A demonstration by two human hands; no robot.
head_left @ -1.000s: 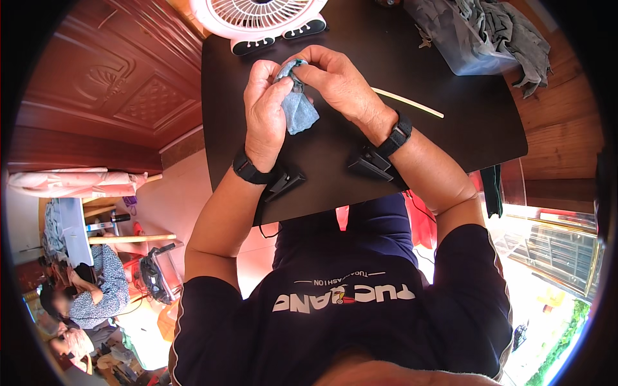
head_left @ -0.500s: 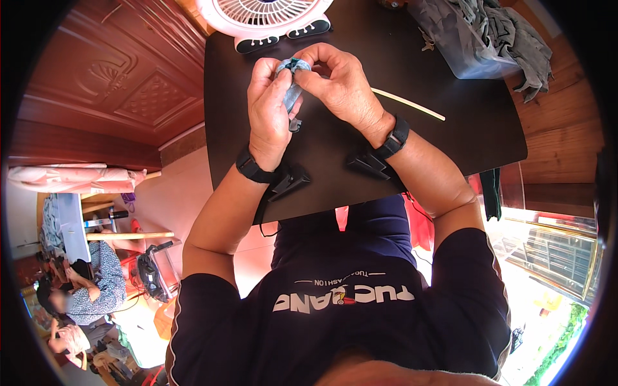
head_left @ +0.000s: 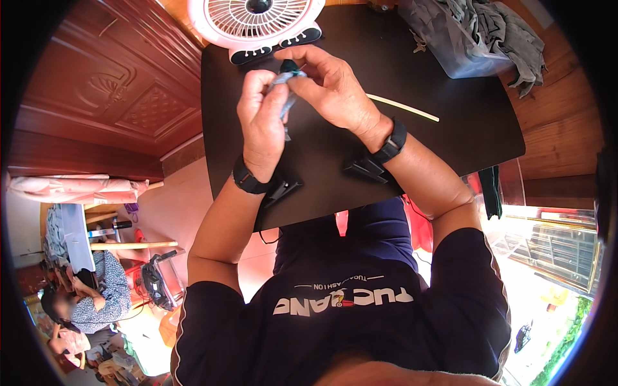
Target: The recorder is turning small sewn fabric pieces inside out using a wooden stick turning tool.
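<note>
Above the dark table, my left hand [head_left: 262,122] is closed around a small light-blue piece of cloth [head_left: 282,78]. A dark green bit [head_left: 290,66] pokes out at its top. My right hand [head_left: 336,95] pinches at that upper end with thumb and fingers, meeting the left. Most of the cloth is hidden in the left hand, and blur hides its exact shape. On the table beyond my right wrist lies a thin pale stick [head_left: 405,108].
A pink-and-white fan [head_left: 257,51] stands at the table's far edge. At the far right, a clear plastic bin [head_left: 473,64] overflows with grey cloth [head_left: 515,42]. Black wrist straps and dark brackets [head_left: 365,169] sit by my wrists. Another person [head_left: 103,296] is at the left.
The dark green part now sticks up further from the light-blue cloth. My hands have shifted slightly left, and the right fingers have lifted at the cloth's top.
</note>
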